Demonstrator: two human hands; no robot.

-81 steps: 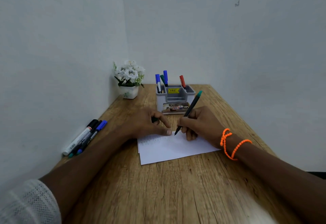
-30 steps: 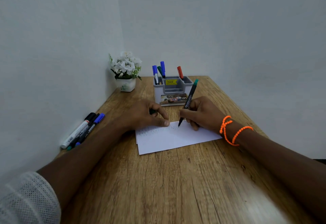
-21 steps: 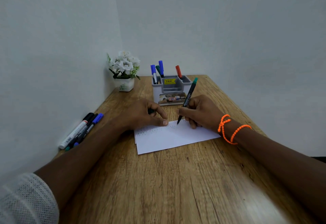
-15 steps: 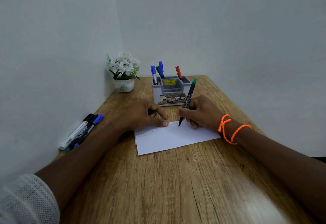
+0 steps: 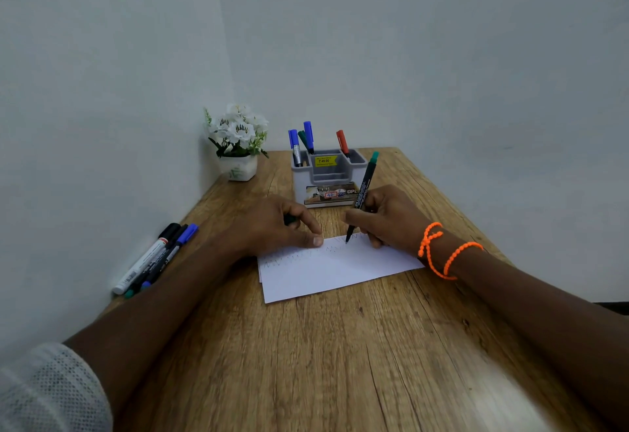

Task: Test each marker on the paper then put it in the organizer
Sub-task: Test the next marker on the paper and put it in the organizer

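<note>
- A brown wood-grain worktop point(image 5: 340, 363) carries one white paper sheet point(image 5: 340, 271) at centre; more sheets may lie beneath.
- One grey plastic organizer point(image 5: 328, 176), far centre, holds four markers: two blue, one green, one red.
- The right hand point(image 5: 388, 217) pinches a green-ended black marker point(image 5: 362, 193), tip on the paper; light, short strokes should suffice.
- The left hand point(image 5: 272, 227) pins the paper with a fingertip, other fingers curled round a dark cap, apparently.
- At least three loose markers point(image 5: 155, 258) wait at left.
</note>
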